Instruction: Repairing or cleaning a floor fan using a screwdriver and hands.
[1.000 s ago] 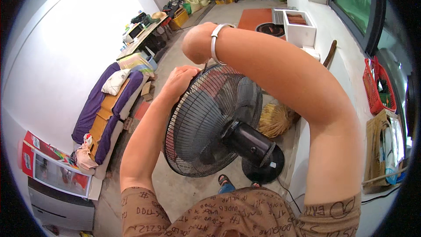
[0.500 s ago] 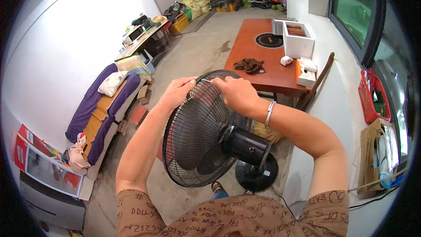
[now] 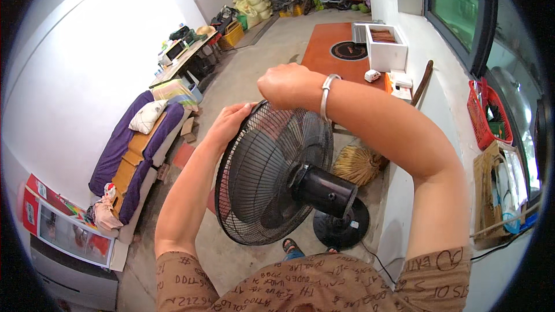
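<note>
A black pedestal fan stands before me, its round wire guard tilted and its round base on the floor. My left hand is closed on the guard's upper rim, with the fingers bent over the edge. Just above the top of the rim is my right hand, wrist bent and fingers closed; the back of the hand hides whatever they hold. A silver bangle circles my right wrist. Dark blades show through the wires.
A straw broom lies right behind the fan. Beyond it stands a red-brown table with a white foam box. To the left are a sofa with purple covers and a glass-topped chest. A cord trails from the fan.
My right hand has risen and turned over at the top of the rim, its forearm now covering the dark cloth on the table. My left hand keeps its grip.
</note>
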The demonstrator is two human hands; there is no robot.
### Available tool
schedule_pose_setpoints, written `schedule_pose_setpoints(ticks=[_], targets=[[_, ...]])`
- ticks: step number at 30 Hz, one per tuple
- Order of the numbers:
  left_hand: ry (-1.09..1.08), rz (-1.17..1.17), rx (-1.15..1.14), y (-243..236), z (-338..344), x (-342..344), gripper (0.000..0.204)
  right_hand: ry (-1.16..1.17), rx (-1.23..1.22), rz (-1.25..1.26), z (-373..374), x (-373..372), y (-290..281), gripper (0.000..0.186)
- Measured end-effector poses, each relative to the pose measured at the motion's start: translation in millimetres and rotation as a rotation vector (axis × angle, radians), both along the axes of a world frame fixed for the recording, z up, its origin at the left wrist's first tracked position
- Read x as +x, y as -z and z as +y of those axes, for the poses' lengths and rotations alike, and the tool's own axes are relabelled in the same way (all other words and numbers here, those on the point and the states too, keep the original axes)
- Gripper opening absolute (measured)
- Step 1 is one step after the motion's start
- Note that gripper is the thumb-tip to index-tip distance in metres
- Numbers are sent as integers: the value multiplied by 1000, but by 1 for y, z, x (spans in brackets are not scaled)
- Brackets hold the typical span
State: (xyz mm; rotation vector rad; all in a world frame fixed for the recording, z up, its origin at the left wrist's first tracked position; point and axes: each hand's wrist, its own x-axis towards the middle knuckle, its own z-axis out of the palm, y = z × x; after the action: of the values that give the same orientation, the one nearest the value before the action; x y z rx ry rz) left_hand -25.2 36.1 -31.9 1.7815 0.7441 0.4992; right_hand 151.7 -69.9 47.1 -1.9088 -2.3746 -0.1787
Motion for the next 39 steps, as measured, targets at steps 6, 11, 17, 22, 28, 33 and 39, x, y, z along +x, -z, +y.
schedule_pose_setpoints(ticks=[6, 11, 17, 22, 28, 33, 39], targets=[[-20, -42, -53, -1, -4, 1, 39, -5, -60, -94, 12, -3, -14, 21], [8, -50, -94, 5, 5, -1, 41, -14, -130, -184, 16, -6, -23, 20], [13, -31, 24, 13, -4, -6, 39, -49, -99, -90, -5, 2, -12, 23], [63, -57, -18, 7, -22, -5, 44, 44, -210, -82, -19, 5, -7, 24], [93, -23, 98, 12, -11, -3, 45, -6, -72, 111, -35, 11, 18, 25], [129, -8, 164, 6, -9, 2, 40, 55, -15, 135, -46, 22, 56, 36], [221, -41, 296, 1, -20, 14, 37, 222, 196, 35, -86, 4, 71, 36]])
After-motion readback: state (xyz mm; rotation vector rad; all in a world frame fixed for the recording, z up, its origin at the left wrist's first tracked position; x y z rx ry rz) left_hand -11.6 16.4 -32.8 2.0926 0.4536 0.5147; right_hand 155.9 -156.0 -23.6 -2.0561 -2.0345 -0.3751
